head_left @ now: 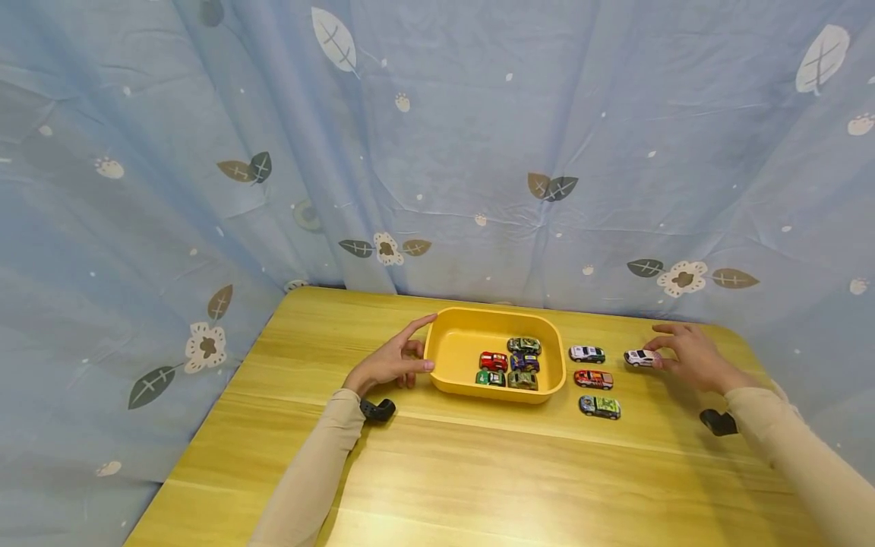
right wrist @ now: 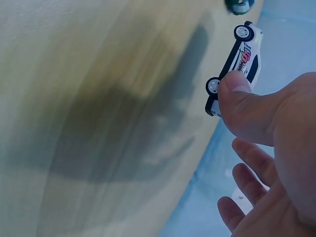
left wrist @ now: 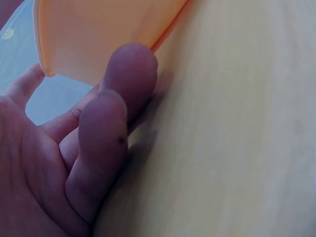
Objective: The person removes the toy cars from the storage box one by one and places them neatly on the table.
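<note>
At the left end of a yellow plastic tray (head_left: 458,391), my left hand (head_left: 391,363) holds the rim between thumb and index finger. Its other fingers are bent beside the wall; the left wrist view shows the tray's outer side (left wrist: 98,34) close up. Over at the right, my right hand (head_left: 693,358) pinches a white toy car (head_left: 639,358). The right wrist view shows the thumb against that car's side, with dark wheels and pink lettering on it; the fingertips behind the car are hidden.
Several small toy cars, among them a red car (head_left: 494,362) and a purple car (head_left: 525,362), sit in the tray's right half. Between tray and right hand stand a white-green car (head_left: 586,354), a red-orange car (head_left: 593,379) and a green-topped car (head_left: 599,407). A blue curtain (head_left: 478,152) hangs behind the wooden table (head_left: 478,471).
</note>
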